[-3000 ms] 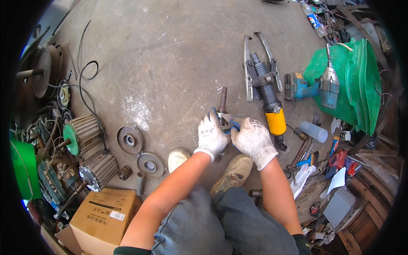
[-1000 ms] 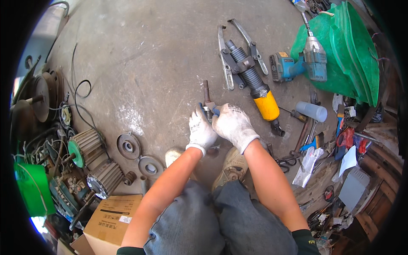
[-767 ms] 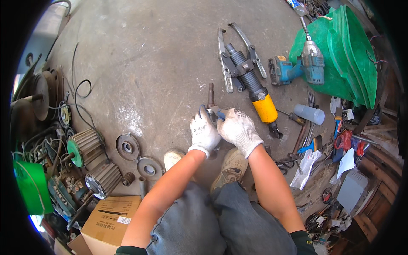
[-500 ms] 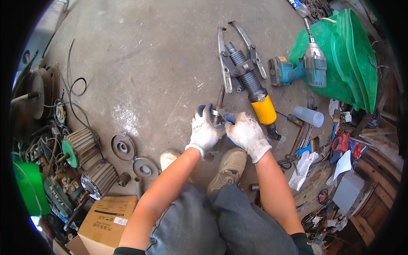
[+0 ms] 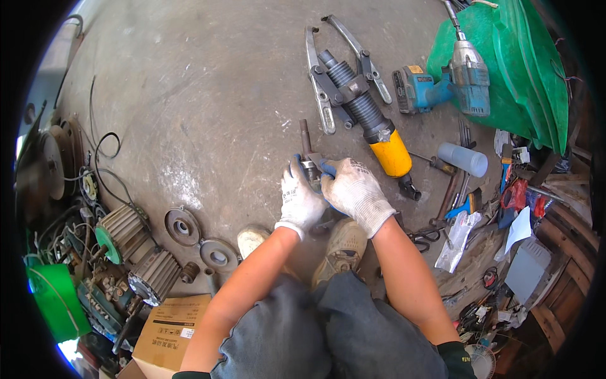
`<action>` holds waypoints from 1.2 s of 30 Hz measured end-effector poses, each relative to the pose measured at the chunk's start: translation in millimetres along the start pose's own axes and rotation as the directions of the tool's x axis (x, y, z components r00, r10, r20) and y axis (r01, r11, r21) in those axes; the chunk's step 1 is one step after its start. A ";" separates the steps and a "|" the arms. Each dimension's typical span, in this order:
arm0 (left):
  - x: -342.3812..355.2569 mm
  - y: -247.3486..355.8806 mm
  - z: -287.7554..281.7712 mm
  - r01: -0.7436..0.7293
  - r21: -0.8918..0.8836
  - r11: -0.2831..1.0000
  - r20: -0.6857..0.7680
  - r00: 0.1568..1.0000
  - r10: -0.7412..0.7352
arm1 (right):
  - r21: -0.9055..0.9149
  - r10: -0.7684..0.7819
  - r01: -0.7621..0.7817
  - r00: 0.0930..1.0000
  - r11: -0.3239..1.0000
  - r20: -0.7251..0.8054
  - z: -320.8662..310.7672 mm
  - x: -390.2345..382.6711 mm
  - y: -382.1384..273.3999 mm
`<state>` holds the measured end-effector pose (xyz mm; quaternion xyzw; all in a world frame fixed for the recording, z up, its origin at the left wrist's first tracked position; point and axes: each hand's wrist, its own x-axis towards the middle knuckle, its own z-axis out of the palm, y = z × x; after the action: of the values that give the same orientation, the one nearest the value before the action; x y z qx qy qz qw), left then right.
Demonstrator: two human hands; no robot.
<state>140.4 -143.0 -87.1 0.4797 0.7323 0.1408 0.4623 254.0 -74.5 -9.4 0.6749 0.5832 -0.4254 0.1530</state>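
Both my hands wear white knit gloves with blue palms. They meet over a metal shaft (image 5: pixel 305 136) low in front of my shoes, its brown rod pointing away from me. A shiny ring-like part sits round the shaft near my fingertips. My left hand (image 5: pixel 300 197) is curled round the shaft's left side. From the right, my right hand (image 5: pixel 355 191) closes its thumb and fingers on the same piece. The shaft's near end is mostly hidden by the gloves. Just beyond lies a yellow and black hydraulic puller (image 5: pixel 363 107) with silver jaws.
A teal cordless impact wrench (image 5: pixel 445 88) rests against a green plastic container (image 5: pixel 505 63). Right of my hands lie a translucent bottle (image 5: pixel 463 159) and scattered tools. To the left are two round metal covers (image 5: pixel 183 225), finned motor rotors (image 5: pixel 154 273) and a cardboard box (image 5: pixel 170 328).
The shaft's far end has swung left, away from the puller. My right hand has shifted slightly left and up, its fingers still at the shaft. The whole view has tilted slightly.
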 end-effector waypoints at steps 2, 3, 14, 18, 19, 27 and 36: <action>-0.2 3.2 2.8 0.052 -0.035 0.998 0.017 0.999 -0.051 | 0.001 0.012 -0.012 1.000 1.000 0.025 0.2 -1.3 2.1; -2.3 1.0 2.6 0.134 -0.107 0.985 0.069 0.989 -0.127 | -0.012 0.028 -0.027 0.999 1.000 0.040 1.5 -2.6 1.9; -14.6 1.6 10.8 -0.020 -0.167 0.986 -0.002 1.000 0.020 | -0.008 0.010 -0.009 0.995 1.000 0.097 -25.2 -25.1 5.5; -35.7 2.9 18.6 -0.037 -0.041 0.998 -0.024 0.999 0.036 | 0.080 -0.027 0.021 0.997 0.997 0.074 -17.4 -31.3 38.3; -34.3 -3.2 15.2 -0.204 0.033 0.978 -0.048 0.977 0.205 | 0.030 -0.013 0.010 0.995 0.999 0.104 -26.7 -37.3 35.6; -23.6 -12.2 1.4 -0.048 -0.188 0.981 0.084 0.994 0.065 | -0.053 0.020 -0.012 0.987 0.999 0.158 -16.6 -41.1 3.9; -36.2 -7.5 9.7 -0.076 -0.048 0.996 0.042 0.996 0.078 | -0.089 -0.016 0.026 0.994 0.996 0.111 -25.0 -56.2 -1.5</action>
<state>148.1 -179.1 -77.5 0.4996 0.6998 0.1649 0.4833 264.9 -93.4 48.1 0.6366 0.5997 -0.4368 0.2106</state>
